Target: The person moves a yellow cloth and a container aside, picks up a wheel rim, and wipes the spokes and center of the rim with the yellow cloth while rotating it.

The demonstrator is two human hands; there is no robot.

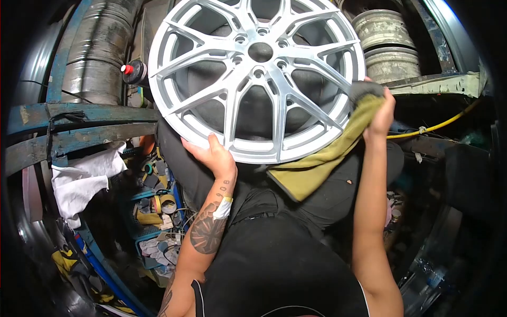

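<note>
A silver alloy wheel (232,111) with branching spokes fills the upper middle, its face turned towards me. My left hand (212,157) grips the lower left of its rim, thumb on the front edge and fingers passing behind. At the wheel's right edge my right hand (381,117) is closed on an olive-green cloth (327,164) with a dark grey border. The cloth's upper end is bunched between that hand and the rim; the rest hangs down along the lower right rim over my leg. Some fingers of both hands are hidden.
Worn metal wheels are stacked at the upper left (97,58) and upper right (390,47). A bottle with a red cap (136,72) stands left of the wheel. Blue wooden beams (95,119), a white rag (87,174), crates with tape rolls (168,203) and a yellow hose (441,126) lie around.
</note>
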